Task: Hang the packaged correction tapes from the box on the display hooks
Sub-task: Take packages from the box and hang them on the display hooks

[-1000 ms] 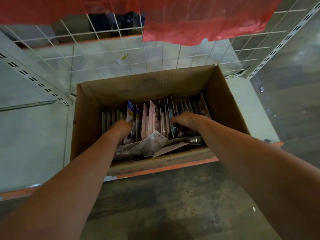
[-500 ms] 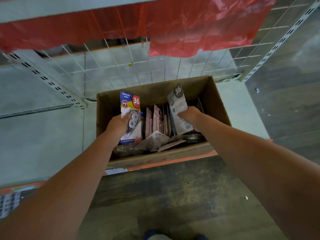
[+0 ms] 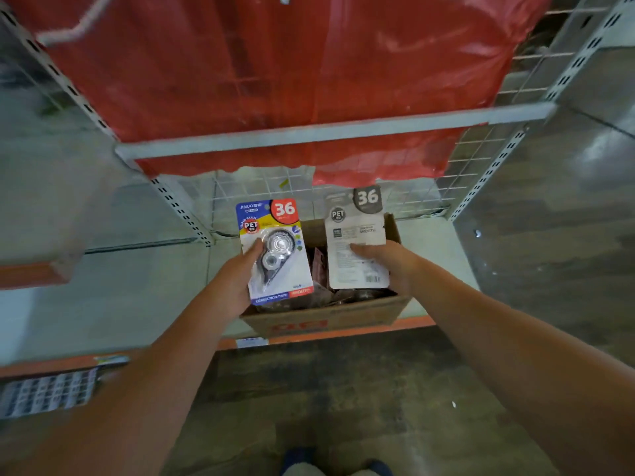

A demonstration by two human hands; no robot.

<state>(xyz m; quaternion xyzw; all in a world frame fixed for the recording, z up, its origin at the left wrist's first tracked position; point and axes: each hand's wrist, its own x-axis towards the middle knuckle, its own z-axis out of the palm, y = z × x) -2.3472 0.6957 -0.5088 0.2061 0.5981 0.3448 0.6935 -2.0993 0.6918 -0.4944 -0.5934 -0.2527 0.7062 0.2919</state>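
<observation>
While the box (image 3: 330, 317) sits on the low shelf (image 3: 103, 297) with more packs left inside, two packs are held above it. The left hand (image 3: 237, 280) grips a pack (image 3: 275, 252) by its left edge, thumb on the blister, printed face to the camera. The right hand (image 3: 388, 266) pinches a second pack (image 3: 355, 238) — its grey back is shown — by the lower right edge. Both packs stand upright, long axes roughly vertical, "36" ends topmost and leaning toward the wire grid (image 3: 261, 194) behind the box. No hook is clearly made out, though a white rod (image 3: 68, 32) shows far up left — so a reach up and forward is judged likely, neither hand plainly nearer
</observation>
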